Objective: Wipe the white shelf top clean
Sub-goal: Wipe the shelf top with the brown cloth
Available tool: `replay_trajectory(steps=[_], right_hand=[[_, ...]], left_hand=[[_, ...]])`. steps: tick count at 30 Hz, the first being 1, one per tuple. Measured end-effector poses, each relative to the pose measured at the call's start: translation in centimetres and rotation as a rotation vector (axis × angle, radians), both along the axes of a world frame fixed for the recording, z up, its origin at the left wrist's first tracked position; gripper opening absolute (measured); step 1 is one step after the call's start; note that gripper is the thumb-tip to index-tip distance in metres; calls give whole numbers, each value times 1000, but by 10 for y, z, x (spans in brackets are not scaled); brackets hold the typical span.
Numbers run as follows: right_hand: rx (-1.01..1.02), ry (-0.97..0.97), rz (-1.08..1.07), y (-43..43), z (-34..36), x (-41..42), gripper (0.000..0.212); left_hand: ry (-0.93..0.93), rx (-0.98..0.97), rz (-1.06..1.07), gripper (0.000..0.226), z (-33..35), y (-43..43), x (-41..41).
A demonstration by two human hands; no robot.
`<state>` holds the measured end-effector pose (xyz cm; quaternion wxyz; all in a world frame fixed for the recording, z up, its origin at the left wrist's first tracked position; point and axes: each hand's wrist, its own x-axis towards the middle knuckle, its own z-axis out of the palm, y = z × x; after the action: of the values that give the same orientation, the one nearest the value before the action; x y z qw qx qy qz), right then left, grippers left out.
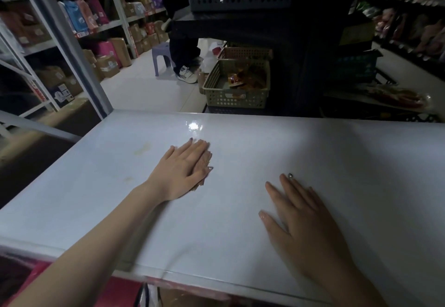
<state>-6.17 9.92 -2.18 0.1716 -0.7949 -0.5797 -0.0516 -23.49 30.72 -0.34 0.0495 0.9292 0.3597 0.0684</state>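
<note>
- White and glossy, the shelf top (204,234) runs from its near edge across the whole width.
- Nearest, the right hand (303,222) lies palm down on bare shelf, fingers straight and slightly spread, holding nothing.
- Farther in and to the left, the left hand (180,172) presses flat, fingers straight and close together.
- A tan cloth (207,160) lies under those fingers; only its edge shows, past their right side.
- 2 faint yellowish stains (143,150) mark the shelf left of that hand.
- Beyond the far edge, an olive basket (236,101) sits on the floor, then a purple stool (161,56).
</note>
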Motion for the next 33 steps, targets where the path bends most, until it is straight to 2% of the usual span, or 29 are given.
replay_trajectory(steps=[10, 14, 17, 21, 23, 25, 29, 33], right_hand=[[-37, -3, 6, -1, 4, -4, 54], [-20, 32, 27, 3, 5, -3, 71], [-15, 70, 33, 1, 9, -4, 74], [-48, 80, 46, -4, 13, -4, 62], [-86, 78, 29, -6, 16, -4, 55], [-112, 83, 20, -7, 18, -6, 61], [-114, 39, 78, -9, 22, -4, 93], [-171, 44, 55, -7, 25, -7, 95]], left_hand=[[-18, 13, -19, 81, -6, -28, -31], [-4, 1, -34, 75, -5, -29, -34], [7, -21, -38, 84, -4, -31, -37], [25, -35, -26, 92, 1, -35, -39], [33, -49, -15, 86, 5, -39, -39], [33, -47, -5, 82, 7, -41, -38], [31, -42, 8, 83, 6, -42, -38], [30, -42, 8, 87, 4, -41, -39]])
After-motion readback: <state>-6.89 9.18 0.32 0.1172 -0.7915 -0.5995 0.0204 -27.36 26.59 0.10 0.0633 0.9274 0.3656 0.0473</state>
